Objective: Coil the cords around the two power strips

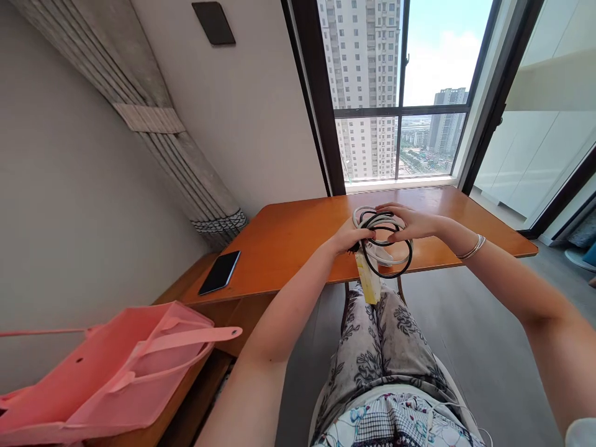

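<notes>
My left hand (350, 236) is closed on a coil of cables at the front edge of the wooden table. The coil has loops of black cable (410, 253) and of white cable (356, 217). On its right side my right hand (410, 222) grips the loops between thumb and fingers. Below the left hand hangs a yellow-and-white strip-like piece (369, 279), reaching down over my lap; I cannot make out its kind. The cable ends are mostly hidden by the loops and fingers.
The orange-brown table (298, 236) stands below the window. A dark phone or tablet (220, 273) lies at its left end. A pink bag (139, 366) sits on a wooden surface at lower left. A tied curtain (153, 118) hangs on the left.
</notes>
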The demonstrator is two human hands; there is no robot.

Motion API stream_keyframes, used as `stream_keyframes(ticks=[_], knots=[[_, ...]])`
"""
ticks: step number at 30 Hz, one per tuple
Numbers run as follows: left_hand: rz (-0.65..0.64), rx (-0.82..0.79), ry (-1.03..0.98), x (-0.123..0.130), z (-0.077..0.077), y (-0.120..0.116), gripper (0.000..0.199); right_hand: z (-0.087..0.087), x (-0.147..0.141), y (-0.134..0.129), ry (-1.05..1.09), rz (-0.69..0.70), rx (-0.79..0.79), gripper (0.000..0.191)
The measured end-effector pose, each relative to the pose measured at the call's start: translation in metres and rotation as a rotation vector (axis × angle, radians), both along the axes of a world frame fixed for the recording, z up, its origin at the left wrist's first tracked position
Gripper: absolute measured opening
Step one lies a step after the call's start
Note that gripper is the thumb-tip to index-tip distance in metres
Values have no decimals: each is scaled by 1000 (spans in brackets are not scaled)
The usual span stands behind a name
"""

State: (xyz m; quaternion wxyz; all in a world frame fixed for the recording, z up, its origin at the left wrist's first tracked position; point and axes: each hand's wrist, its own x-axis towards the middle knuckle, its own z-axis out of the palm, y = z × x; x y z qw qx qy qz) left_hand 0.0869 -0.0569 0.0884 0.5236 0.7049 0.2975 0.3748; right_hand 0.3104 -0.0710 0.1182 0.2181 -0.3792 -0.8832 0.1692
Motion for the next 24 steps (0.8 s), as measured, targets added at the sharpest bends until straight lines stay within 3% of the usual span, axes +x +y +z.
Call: stream_keyframes(ticks=[4,8,15,20,24], knots=[[25,0,35,0,-6,6,18,3,-13,-11,-90,-147,23,29],[59,11,95,-3,-7,11,22,-6,-20,-13,32,-307,67,25],[113,27,184,-5,-2,10,23,-26,-21,-3,395,-340,-18,49],[226,90,226,2,-5,10,19,-34,-30,-2,799,-367,-236,60],[339,214,270,8,-8,10,21,-37,-36,-5,980,-396,-377,64]])
